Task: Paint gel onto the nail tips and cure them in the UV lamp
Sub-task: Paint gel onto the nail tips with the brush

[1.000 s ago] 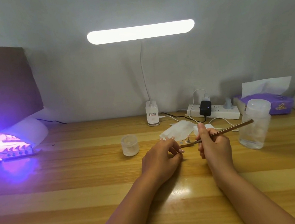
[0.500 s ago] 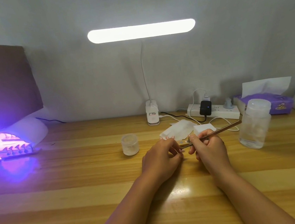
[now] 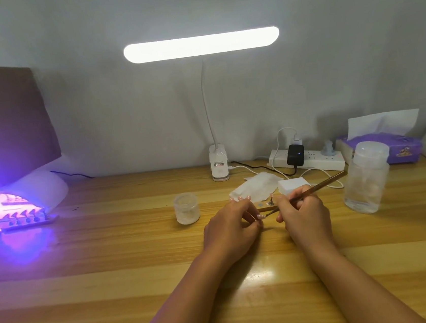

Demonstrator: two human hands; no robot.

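Note:
My right hand (image 3: pixel 302 209) grips a thin brown gel brush (image 3: pixel 323 184) like a pen, its tip pointing left at a small pale nail tip (image 3: pixel 261 216) pinched in the curled fingers of my left hand (image 3: pixel 231 225). Just behind my hands lies a wooden nail-tip holder (image 3: pixel 264 204) with one small stand on it. A little gel jar (image 3: pixel 186 208) stands open to the left of my hands. At the far left the white UV lamp (image 3: pixel 37 190) glows purple, with a strip of several nail tips (image 3: pixel 27 222) at its mouth.
A clear plastic bottle (image 3: pixel 366 178) stands right of my hands, near a white pad (image 3: pixel 293 185) and crumpled tissue (image 3: pixel 257 185). At the back are a lit desk lamp (image 3: pixel 219 171), a power strip (image 3: pixel 310 161) with cables and a purple tissue box (image 3: pixel 390 146).
My right hand has lowered and moved left with the brush, bringing its tip to the nail tip in my left hand. My left hand has stayed in place.

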